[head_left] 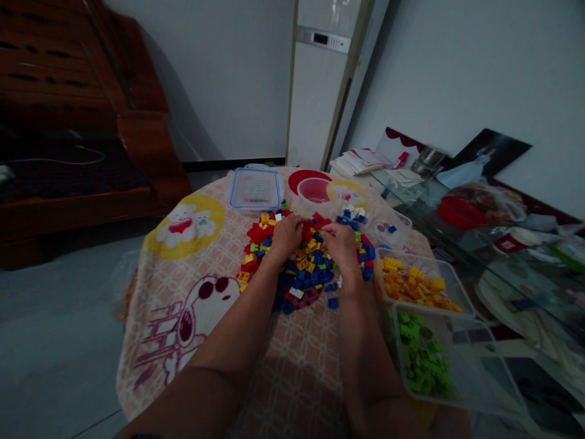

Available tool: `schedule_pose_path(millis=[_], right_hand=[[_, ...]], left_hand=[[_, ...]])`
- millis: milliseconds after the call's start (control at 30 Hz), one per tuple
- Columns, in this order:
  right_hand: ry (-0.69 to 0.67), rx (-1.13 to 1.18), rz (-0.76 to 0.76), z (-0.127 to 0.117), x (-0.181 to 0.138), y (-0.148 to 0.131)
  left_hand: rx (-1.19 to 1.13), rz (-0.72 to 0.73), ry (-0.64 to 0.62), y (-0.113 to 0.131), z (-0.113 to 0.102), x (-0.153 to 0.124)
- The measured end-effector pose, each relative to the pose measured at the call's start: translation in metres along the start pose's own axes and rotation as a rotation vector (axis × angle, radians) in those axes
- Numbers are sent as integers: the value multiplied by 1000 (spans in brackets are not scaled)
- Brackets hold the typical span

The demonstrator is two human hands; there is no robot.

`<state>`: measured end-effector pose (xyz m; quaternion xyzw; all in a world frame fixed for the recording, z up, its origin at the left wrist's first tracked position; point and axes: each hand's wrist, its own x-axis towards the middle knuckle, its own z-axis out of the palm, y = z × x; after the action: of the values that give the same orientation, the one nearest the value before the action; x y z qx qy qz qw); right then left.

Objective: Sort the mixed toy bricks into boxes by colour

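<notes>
A heap of small red, blue, yellow and green bricks [299,268] lies in the middle of a round table under a cartoon-printed cloth [192,292]. My left hand [287,233] rests on the far left part of the heap, fingers curled down into red bricks. My right hand [340,242] sits beside it on the heap's right, fingers also curled onto bricks. What each hand grips is hidden by the knuckles.
Clear tubs stand at the right: one with yellow bricks [414,283], one with green bricks [423,356], one with few blue bricks [388,227]. A round tub [315,190], red lid [301,177] and blue-rimmed lid [255,189] sit behind. A cluttered glass table [503,244] stands right.
</notes>
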<state>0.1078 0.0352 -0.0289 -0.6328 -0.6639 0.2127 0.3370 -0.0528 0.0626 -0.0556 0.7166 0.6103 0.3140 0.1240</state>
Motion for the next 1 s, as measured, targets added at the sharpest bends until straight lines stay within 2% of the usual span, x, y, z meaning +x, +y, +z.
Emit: schedule_pose_path(millis=[133, 233, 333, 433, 600, 700, 800, 900, 1000], right_hand=[[-63, -416, -116, -2, -5, -3], [-110, -502, -124, -2, -6, -5], [-108, -471, -100, -2, -5, -3], [-79, -317, -63, -3, -1, 4], [36, 225, 85, -5, 4, 21], [211, 562, 193, -7, 9, 25], [459, 840, 190, -10, 15, 28], [553, 930, 152, -15, 18, 32], [451, 828, 170, -22, 15, 34]], left_hand=[[-1, -8, -12, 0, -1, 0], [-6, -14, -11, 1, -1, -1], [-3, -14, -5, 2, -2, -1], [0, -18, -6, 4, -3, -1], [-21, -9, 1, 4, -2, -1], [-28, 3, 16, 1, -1, -1], [-24, 2, 19, 0, 0, 0], [-20, -4, 3, 0, 0, 0], [-22, -7, -2, 1, 0, 0]])
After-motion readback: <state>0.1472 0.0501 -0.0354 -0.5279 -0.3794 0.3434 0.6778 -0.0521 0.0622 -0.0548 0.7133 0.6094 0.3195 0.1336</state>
